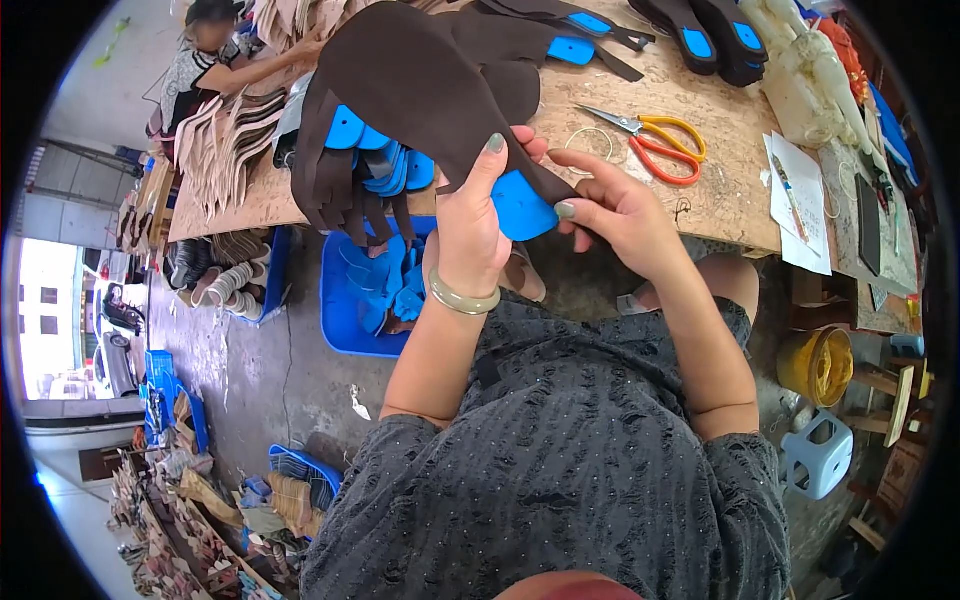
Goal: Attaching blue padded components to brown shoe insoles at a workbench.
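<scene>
**Head view: a loose edge on the insole is the main risk**

Your left hand grips a dark brown insole near its narrower end, thumb pressed on top and fingers wrapped beneath, their tips just showing past the far edge. Your right hand has its fingers drawn in narrow, thumb on the tip of that end, beside the blue heel pad. The insole is held up at the near edge of the table, its wide end in front of other brown pieces.

Watch how hard you pull with the right. An uneven tug at that tip could stretch the brown material or shift the pad out of line; whether the pad is glued down, you cannot tell from here. If your left thumb eases off, the long sheet would probably swing or twist.

The bundle of strips hanging over the table's edge looks easy to snag; a sweep to the left could drag pieces into the blue bin below. The scissors lie near your right hand, so an outward jerk might knock them.
</scene>
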`<action>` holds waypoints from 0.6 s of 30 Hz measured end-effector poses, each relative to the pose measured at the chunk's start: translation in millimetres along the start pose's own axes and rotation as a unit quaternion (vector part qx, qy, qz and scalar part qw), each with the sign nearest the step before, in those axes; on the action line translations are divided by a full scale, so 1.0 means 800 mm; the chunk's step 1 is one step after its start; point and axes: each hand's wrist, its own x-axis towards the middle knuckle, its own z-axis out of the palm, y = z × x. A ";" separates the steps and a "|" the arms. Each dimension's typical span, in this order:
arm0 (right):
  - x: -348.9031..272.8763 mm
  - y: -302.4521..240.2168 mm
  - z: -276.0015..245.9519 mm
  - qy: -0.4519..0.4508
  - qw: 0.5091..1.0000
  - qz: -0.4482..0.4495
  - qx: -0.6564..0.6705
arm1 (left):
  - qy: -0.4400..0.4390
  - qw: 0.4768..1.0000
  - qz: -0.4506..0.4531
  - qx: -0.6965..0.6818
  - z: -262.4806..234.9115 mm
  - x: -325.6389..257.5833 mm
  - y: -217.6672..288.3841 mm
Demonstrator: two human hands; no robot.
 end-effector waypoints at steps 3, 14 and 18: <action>0.005 -0.019 -0.009 0.007 0.999 -0.034 0.037 | -0.028 0.999 0.016 -0.018 -0.003 0.001 -0.002; 0.000 -0.017 0.007 0.032 0.992 -0.013 0.124 | -0.033 0.997 0.072 -0.003 0.021 -0.007 0.006; 0.002 -0.041 0.025 0.088 0.987 -0.066 0.120 | -0.038 0.991 0.115 0.053 0.017 -0.007 0.007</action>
